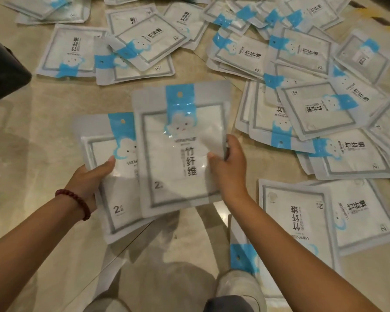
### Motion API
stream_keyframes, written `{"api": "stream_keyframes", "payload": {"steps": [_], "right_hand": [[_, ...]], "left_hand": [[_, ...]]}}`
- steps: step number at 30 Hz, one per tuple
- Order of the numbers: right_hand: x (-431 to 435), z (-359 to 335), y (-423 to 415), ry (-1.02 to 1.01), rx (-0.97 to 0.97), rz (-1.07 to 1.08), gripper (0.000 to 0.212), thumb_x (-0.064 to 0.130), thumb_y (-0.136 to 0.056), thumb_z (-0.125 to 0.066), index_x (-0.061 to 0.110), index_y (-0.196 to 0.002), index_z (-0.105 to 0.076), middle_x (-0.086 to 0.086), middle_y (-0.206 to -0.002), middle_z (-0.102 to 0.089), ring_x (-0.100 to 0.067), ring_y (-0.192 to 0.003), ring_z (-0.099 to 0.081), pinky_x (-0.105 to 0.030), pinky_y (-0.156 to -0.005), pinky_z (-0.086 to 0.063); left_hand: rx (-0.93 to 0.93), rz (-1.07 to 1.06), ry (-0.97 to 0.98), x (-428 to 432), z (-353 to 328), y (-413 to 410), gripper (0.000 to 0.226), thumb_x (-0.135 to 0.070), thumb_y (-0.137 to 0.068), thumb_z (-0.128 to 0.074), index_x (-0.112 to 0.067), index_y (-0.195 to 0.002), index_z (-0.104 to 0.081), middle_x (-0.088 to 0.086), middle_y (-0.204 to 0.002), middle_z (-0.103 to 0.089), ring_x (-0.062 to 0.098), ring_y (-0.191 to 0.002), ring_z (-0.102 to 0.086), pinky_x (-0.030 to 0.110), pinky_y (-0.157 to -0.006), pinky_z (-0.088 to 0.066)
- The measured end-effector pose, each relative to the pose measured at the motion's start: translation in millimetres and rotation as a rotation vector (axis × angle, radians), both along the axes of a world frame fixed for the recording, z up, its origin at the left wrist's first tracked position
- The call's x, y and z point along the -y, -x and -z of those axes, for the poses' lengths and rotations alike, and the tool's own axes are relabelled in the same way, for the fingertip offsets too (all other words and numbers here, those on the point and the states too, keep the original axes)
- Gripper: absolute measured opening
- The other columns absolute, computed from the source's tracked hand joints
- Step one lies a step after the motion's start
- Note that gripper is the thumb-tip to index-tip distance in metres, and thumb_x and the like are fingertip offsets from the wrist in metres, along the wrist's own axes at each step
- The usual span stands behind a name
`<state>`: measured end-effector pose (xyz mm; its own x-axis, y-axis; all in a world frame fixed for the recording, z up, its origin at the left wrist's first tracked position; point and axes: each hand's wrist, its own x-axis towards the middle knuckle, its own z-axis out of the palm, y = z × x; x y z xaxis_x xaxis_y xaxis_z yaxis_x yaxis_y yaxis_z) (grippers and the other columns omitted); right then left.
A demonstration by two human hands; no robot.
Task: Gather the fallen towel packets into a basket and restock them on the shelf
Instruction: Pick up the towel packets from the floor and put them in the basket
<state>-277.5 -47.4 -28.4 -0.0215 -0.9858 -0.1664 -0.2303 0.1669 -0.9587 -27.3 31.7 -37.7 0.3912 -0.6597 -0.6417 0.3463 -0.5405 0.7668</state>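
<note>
Packets (311, 106) everywhere, scattered in overlapping heaps all over the tan floor (43, 136). The left hand (92, 176), with a bead bracelet (76, 202) on the wrist, grips a first packet (113, 199) by its left edge, thumb on top. The right hand (231, 170) pinches a second packet (180, 154) at its right edge, and that one overlaps the first. Both are held up off the floor, blue tabs pointing away.

Glossy beige marble-look floor (43, 136), pale reflections at left; thin diagonal seam (122, 251) near centre; dark bulky object (2, 70) at left edge; yellow-black striped marking (379, 18) far right corner
</note>
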Motion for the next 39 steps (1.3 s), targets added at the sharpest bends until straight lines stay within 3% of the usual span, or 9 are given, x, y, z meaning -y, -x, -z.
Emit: {"api": "stream_keyframes", "payload": {"steps": [3,12,14,17,22,26,31,36,39], "right_hand": [[-8,3,-14,-0.047,-0.079,-0.159,0.029,0.003,-0.083,-0.056,0.018,-0.107,-0.053,0.019,-0.085,-0.057,0.002,-0.078,-0.058,-0.021,-0.071,-0.051],[-23,20,4,-0.299,-0.152,-0.378,0.025,0.028,-0.081,-0.07,0.019,-0.101,-0.057,0.012,-0.092,-0.062,-0.007,-0.082,-0.06,-0.01,-0.062,-0.045],[-20,25,30,-0.342,-0.343,-0.536,0.038,0.046,-0.074,-0.074,0.021,-0.097,-0.056,0.014,-0.087,-0.061,-0.004,-0.076,-0.058,-0.014,-0.059,-0.045],[-14,37,73,-0.241,-1.045,-0.954,0.059,0.066,-0.067,-0.068,0.021,-0.103,-0.057,0.005,-0.099,-0.057,-0.014,-0.092,-0.051,-0.028,-0.071,-0.043],[-28,54,108,0.015,-1.193,-1.263,0.028,0.021,-0.08,-0.063,0.021,-0.108,-0.062,-0.003,-0.114,-0.049,-0.021,-0.111,-0.041,-0.029,-0.079,-0.032],[-14,44,110,-0.048,-0.93,-0.82,0.014,0.009,-0.084,-0.049,0.021,-0.078,-0.053,0.0,-0.083,-0.059,-0.022,-0.086,-0.056,-0.029,-0.066,-0.035],[32,33,86,-0.071,-0.701,-0.389,0.011,0.007,-0.082,-0.046,0.015,-0.076,-0.049,-0.007,-0.076,-0.059,-0.027,-0.078,-0.055,-0.035,-0.066,-0.041],[51,42,71,-0.12,-0.473,0.093,0.018,0.006,-0.087,-0.056,0.002,-0.105,-0.052,-0.01,-0.095,-0.058,-0.032,-0.097,-0.057,-0.032,-0.073,-0.041],[45,50,71,-0.305,-0.362,0.113,0.059,0.024,-0.082,-0.072,0.008,-0.129,-0.04,-0.009,-0.123,-0.054,-0.028,-0.114,-0.054,-0.031,-0.084,-0.042]], "left_hand": [[-0.017,0.027,-0.017,11,-8,21,0.05,-0.057,-0.064,-0.065,-0.016,-0.092,-0.066,0.001,-0.078,-0.074,0.016,-0.069,-0.071,0.027,-0.053,-0.055],[0.008,0.01,-0.023,10,-9,48,0.044,-0.019,-0.049,-0.081,-0.01,-0.09,-0.069,0.007,-0.085,-0.074,0.023,-0.079,-0.072,0.033,-0.067,-0.058],[0.029,0.032,-0.025,7,-5,50,0.042,-0.017,-0.051,-0.08,-0.011,-0.091,-0.069,0.006,-0.085,-0.074,0.021,-0.078,-0.072,0.029,-0.061,-0.059],[0.034,0.024,-0.032,8,3,46,0.041,-0.013,-0.056,-0.08,-0.009,-0.095,-0.069,0.008,-0.087,-0.074,0.021,-0.076,-0.072,0.026,-0.055,-0.057],[0.038,0.06,0.01,20,-2,41,0.04,-0.013,-0.052,-0.078,-0.012,-0.091,-0.069,0.002,-0.08,-0.074,0.017,-0.07,-0.072,0.024,-0.051,-0.055],[0.039,0.091,0.06,26,-5,43,0.039,-0.014,-0.054,-0.078,-0.014,-0.092,-0.069,0.003,-0.085,-0.075,0.02,-0.075,-0.072,0.03,-0.058,-0.056],[0.125,0.085,0.016,27,-4,31,0.035,-0.015,-0.056,-0.08,-0.018,-0.089,-0.068,-0.005,-0.081,-0.074,0.012,-0.073,-0.071,0.03,-0.067,-0.052],[0.23,0.009,0.006,23,-2,5,0.026,-0.011,-0.064,-0.081,-0.019,-0.085,-0.068,-0.011,-0.073,-0.073,0.005,-0.068,-0.07,0.025,-0.066,-0.05],[0.217,-0.059,-0.041,16,5,-5,0.031,-0.015,-0.06,-0.084,-0.02,-0.086,-0.068,-0.008,-0.081,-0.072,0.01,-0.075,-0.069,0.026,-0.065,-0.051]]}}
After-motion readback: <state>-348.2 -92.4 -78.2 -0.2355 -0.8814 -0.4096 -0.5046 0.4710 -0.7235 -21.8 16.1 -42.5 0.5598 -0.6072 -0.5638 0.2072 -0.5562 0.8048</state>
